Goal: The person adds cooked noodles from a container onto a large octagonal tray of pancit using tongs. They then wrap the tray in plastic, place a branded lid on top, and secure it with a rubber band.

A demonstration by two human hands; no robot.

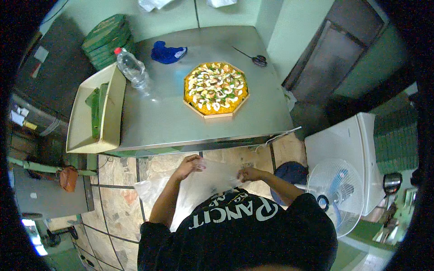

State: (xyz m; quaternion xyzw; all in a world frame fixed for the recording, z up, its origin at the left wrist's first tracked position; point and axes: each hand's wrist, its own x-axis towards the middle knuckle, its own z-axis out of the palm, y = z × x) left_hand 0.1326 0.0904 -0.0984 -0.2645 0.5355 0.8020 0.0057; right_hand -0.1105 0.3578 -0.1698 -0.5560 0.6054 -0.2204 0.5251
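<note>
A thin, see-through white plastic bag or sheet (205, 178) is stretched between my hands, in front of my body and short of the table's near edge. My left hand (189, 166) pinches its upper left part, and the closed fingers of my right hand (250, 174) grip its right edge. The lower left of the plastic hangs loose by my left forearm. Beyond my hands, on the steel table (158, 122), sits an octagonal tray of yellow food (217, 90), topped with white slices and green bits. Neither hand touches it.
On the table are scissors (258, 60), a blue cloth (168, 53) and a clear bottle with a red cap (132, 68). A cream bin (116, 108) holding green pieces stands at the left, near stacked green boxes (106, 40). A fan (337, 196) stands close on my right.
</note>
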